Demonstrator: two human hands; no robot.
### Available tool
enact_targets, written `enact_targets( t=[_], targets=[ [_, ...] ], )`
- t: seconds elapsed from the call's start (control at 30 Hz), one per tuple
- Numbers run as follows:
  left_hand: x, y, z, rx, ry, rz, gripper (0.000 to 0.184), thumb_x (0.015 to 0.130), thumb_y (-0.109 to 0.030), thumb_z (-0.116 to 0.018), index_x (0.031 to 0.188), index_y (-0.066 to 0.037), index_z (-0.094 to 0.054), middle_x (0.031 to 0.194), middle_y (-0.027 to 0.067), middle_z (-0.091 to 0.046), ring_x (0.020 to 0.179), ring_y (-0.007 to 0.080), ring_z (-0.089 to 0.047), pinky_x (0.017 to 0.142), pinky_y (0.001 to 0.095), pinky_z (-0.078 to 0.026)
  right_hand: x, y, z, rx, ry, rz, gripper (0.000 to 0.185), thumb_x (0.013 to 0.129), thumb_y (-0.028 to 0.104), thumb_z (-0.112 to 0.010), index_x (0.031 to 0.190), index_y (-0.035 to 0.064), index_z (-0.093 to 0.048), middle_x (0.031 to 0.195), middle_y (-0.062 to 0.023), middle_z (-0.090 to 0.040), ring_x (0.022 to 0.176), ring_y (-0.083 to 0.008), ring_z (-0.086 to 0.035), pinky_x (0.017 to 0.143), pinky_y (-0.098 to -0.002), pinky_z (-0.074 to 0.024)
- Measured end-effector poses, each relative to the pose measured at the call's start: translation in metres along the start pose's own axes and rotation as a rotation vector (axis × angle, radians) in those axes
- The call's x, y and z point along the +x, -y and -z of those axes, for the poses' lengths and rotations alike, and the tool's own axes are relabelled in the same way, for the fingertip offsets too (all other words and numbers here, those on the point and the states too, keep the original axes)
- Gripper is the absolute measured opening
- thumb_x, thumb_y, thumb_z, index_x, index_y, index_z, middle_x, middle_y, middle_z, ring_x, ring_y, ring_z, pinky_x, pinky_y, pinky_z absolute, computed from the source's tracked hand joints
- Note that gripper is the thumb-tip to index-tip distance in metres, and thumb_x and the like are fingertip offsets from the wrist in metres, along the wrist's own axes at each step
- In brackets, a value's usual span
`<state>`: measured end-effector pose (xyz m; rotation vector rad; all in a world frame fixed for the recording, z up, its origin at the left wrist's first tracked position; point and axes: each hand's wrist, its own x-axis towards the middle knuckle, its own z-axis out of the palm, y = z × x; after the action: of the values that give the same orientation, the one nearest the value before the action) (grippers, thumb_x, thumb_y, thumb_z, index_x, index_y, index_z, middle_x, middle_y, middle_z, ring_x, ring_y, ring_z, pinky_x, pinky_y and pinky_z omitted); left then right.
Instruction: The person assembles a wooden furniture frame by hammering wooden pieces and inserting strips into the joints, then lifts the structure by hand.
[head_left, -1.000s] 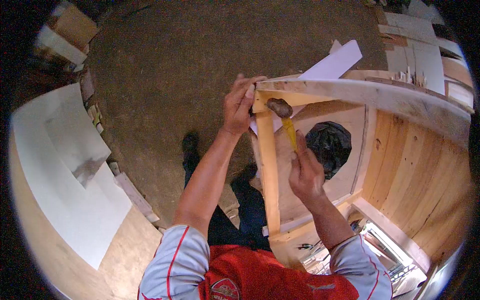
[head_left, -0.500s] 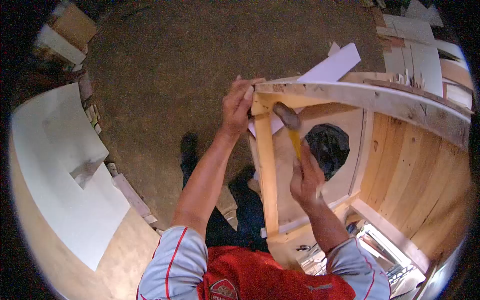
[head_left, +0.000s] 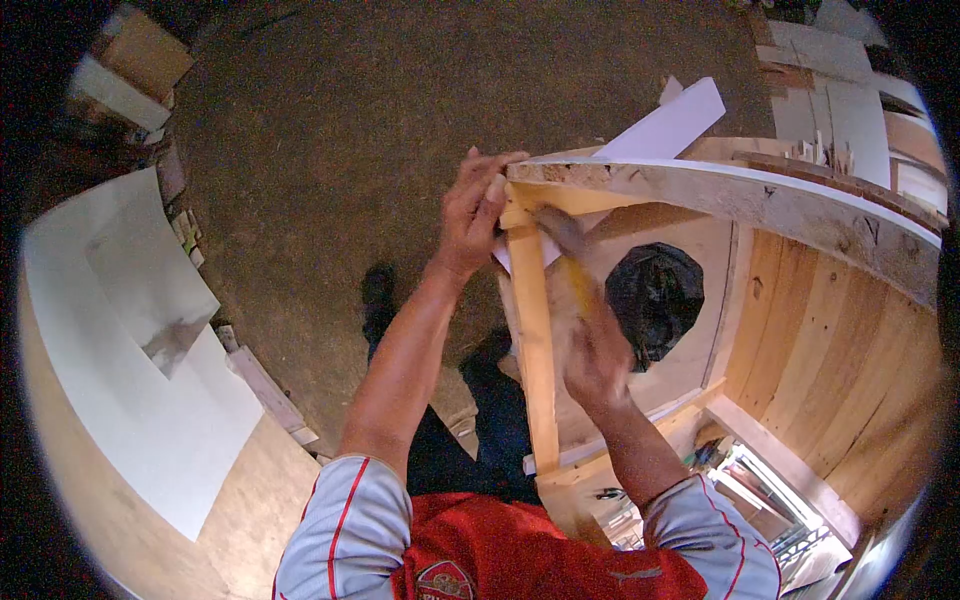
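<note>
My right hand [head_left: 597,350] is closed around the yellow handle of a hammer [head_left: 578,278], both smeared by motion. The hammer's head is inside a wooden frame [head_left: 532,350], close to its upper left corner. At that corner my left hand [head_left: 473,212] grips the frame from outside, its thumb along the near side and fingertips over the top edge. Whether a nail sits under the hammer head I cannot make out. Behind the corner a white strip [head_left: 665,120] slants out past the frame's top rail [head_left: 690,183].
A panel with a dark round opening [head_left: 655,303] forms the frame's back. Wooden planks [head_left: 800,340] line its right side. To the left lies a large white sheet [head_left: 120,330] on a board. Stacked boards [head_left: 835,120] stand at the upper right, beyond the brown floor [head_left: 400,80].
My right hand and the hammer have shifted slightly left and downward, the hammer head nearer the frame's corner. My left hand stays on the corner.
</note>
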<state>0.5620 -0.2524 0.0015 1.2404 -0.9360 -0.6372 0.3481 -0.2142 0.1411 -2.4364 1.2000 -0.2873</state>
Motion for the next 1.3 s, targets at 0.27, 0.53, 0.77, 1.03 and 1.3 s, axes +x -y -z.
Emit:
enact_targets(
  t=[0.27,0.53,0.77,1.03,1.3],
  targets=[
    [-0.001,0.0,0.0,-0.012,-0.002,-0.008,0.041,0.101,-0.032,-0.046,0.124,-0.004,-0.065,0.118,0.0099,-0.068,0.113,0.0284,-0.059,0.117,0.0543,-0.02,-0.015,0.008,0.017,0.01,-0.076,0.033,0.046,0.092,-0.002,-0.053,0.138,-0.0067,-0.048,0.117,-0.028,-0.063,0.104,-0.0415,-0.065,0.09,-0.0397,-0.052],
    [-0.002,-0.008,-0.003,-0.063,-0.04,0.108,0.039,0.1,-0.031,-0.047,0.122,-0.005,-0.066,0.117,0.0098,-0.069,0.114,0.0286,-0.06,0.116,0.0557,-0.022,0.003,0.003,0.009,0.039,-0.066,0.049,0.043,0.093,0.004,-0.052,0.135,-0.0066,-0.048,0.104,-0.0273,-0.066,0.086,-0.0411,-0.065,0.077,-0.0441,-0.0534],
    [-0.001,-0.003,-0.002,0.027,-0.008,0.022,0.038,0.1,-0.029,-0.046,0.121,-0.005,-0.066,0.12,0.0098,-0.068,0.115,0.0284,-0.059,0.116,0.0558,-0.022,0.004,-0.007,-0.026,0.093,-0.08,0.002,0.05,0.096,0.007,-0.05,0.144,-0.0017,-0.04,0.092,-0.0167,-0.064,0.075,-0.0242,-0.063,0.059,-0.033,-0.0527],
    [0.0,-0.007,-0.001,0.02,-0.003,0.022,0.038,0.1,-0.028,-0.044,0.122,-0.004,-0.066,0.121,0.01,-0.068,0.117,0.028,-0.058,0.117,0.0548,-0.02,-0.013,0.012,-0.019,0.789,-0.5,-0.306,0.053,0.101,0.014,-0.05,0.149,-0.0015,-0.034,0.067,-0.0038,-0.047,0.046,-0.0074,-0.04,0.039,-0.0227,-0.0338],
    [-0.006,-0.007,-0.004,-0.088,-0.042,0.156,0.037,0.101,-0.026,-0.044,0.121,-0.004,-0.066,0.122,0.0096,-0.068,0.117,0.0282,-0.058,0.118,0.0555,-0.018,0.004,0.006,-0.02,0.328,-0.03,-0.229,0.052,0.099,0.013,-0.05,0.149,0.003,-0.038,0.124,-0.0163,-0.063,0.105,-0.0213,-0.062,0.087,-0.0312,-0.0522]
  ],
)
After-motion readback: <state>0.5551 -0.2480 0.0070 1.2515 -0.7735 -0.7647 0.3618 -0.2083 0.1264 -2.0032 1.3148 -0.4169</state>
